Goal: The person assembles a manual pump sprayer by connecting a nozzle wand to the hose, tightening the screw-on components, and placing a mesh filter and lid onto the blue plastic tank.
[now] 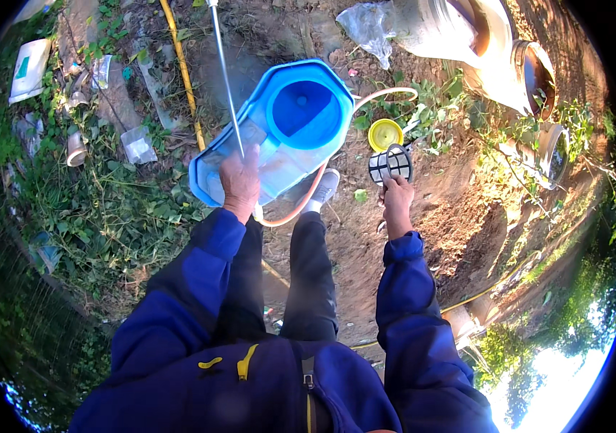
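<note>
My left hand (241,179) is closed at the near end of a thin metal spray wand (223,68), which points away from me over the left side of a blue sprayer tank (286,169). The tank stands on the ground in front of my feet, and its round filling mouth (273,119) is uncovered. To the right of the tank, my right hand (397,202) grips the rim of a black-framed filter basket (387,166) with pale mesh. Just beyond the basket lies a round yellow lid (385,135). A pale hose (290,219) curves around the tank's near side.
A yellow pole or pipe (184,72) runs along the left of the tank. Clear plastic bags (369,32) and large pale containers (535,76) lie at the far right. Weeds (128,209) and scattered litter, including a white jug (31,70), cover the left side.
</note>
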